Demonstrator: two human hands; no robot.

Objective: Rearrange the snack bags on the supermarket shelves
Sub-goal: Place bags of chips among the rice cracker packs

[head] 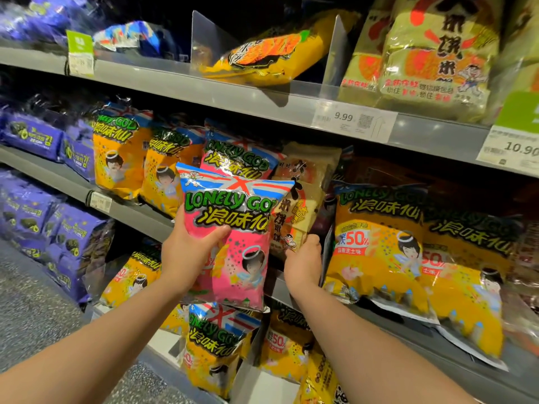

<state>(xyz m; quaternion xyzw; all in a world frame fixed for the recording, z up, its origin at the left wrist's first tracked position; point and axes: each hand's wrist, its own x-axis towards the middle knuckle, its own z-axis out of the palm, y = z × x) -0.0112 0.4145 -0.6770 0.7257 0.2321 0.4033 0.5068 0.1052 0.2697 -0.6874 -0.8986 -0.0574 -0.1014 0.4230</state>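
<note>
The left hand (186,252) grips a pink bag (233,246) by its left edge, with the thumb across the front and the fingers curled behind. It holds the bag upright in the air in front of the middle shelf (131,212). The bag is off the shelf and covers part of the row behind it. Directly behind it a second pink bag (233,157) stands on the middle shelf.

The right hand (303,263) clasps the lower end of a cracker pack (300,199), a brown and beige pack on the same shelf, just right of the pink ones. Its thumb lies on the pack's front; the fingers are hidden behind.

Right of that pack lean big yellow bags (379,252), which overhang the shelf edge. Left of the pink bags stand small yellow bags (122,161), then purple packs (32,138).

On the top shelf (175,83) an orange bag (268,56) lies tilted between two clear dividers (208,39), with pale rice packs (431,59) to its right. Price tags (353,119) reading 9.99 and 10.90 sit on that shelf's front edge.

Under the pink bag, lower bags (213,345) in yellow stand on the shelf beneath. A speckled grey floor (29,316) shows at the lower left.
</note>
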